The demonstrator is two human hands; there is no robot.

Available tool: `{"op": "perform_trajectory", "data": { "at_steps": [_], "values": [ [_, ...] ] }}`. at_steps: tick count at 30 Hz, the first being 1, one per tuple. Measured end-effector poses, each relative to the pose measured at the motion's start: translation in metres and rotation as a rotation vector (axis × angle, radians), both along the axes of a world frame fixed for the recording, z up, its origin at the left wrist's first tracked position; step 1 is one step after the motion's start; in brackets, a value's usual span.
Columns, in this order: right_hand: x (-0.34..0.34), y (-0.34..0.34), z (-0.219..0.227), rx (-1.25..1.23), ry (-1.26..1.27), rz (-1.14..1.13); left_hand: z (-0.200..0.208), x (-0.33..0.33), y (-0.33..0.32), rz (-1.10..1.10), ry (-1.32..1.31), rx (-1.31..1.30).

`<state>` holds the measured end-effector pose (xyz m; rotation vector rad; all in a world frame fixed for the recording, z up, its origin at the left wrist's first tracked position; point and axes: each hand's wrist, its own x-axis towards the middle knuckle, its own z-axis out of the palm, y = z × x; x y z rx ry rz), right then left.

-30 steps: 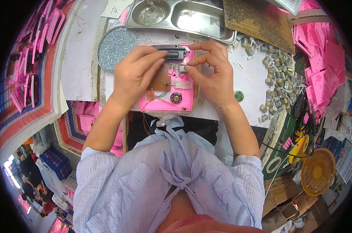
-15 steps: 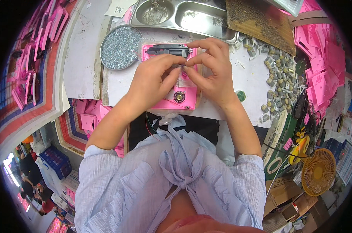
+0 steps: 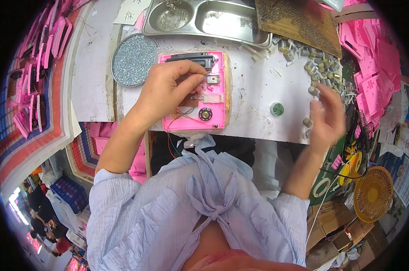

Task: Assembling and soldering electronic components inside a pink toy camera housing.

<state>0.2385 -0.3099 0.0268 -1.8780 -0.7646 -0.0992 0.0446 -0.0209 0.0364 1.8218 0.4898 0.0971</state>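
In front of me a pink plastic casing (image 3: 217, 121) lies on the table. It bears a black part (image 3: 200, 58) along its far edge, a small motor (image 3: 213, 80), a round speaker (image 3: 205, 114) and thin wires. Over its left side, my left hand (image 3: 170, 86) has thumb and forefinger pinched beside the motor; what sits between the fingertips is too small to make out. My right hand (image 3: 328, 115), smeared by motion, is off to the right, close to a heap of small motors (image 3: 321, 72). Whether it holds anything does not show.
A round dish of small metal screws (image 3: 134, 61) stands left of the casing. Behind it is a steel tray (image 3: 233, 22) with springs, beside a brown board (image 3: 299, 27). A green disc (image 3: 277, 109) lies at right. Pink parts (image 3: 378, 67) pile up far right.
My right hand has left the casing and swung right to the heap of motors. My left hand stays over the casing, still pinched. The motor and the wires on the casing are uncovered now.
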Motion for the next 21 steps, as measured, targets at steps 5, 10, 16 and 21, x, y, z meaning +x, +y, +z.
{"op": "perform_trajectory", "data": {
  "at_steps": [5,10,16,21],
  "values": [
    [0.041,-0.172,-0.02,0.643,0.543,-0.527,-0.013,0.007,-0.003,0.008,-0.11,0.079],
    [0.091,-0.225,-0.025,0.889,0.526,-0.613,-0.017,0.008,-0.009,-0.037,-0.199,0.469],
    [0.098,-0.212,-0.004,0.521,0.304,-0.865,-0.027,0.014,-0.017,-0.067,-0.348,0.908],
    [0.038,-0.228,0.004,0.595,0.076,-0.824,-0.035,0.014,-0.022,-0.023,-0.283,0.91]
  ]
}}
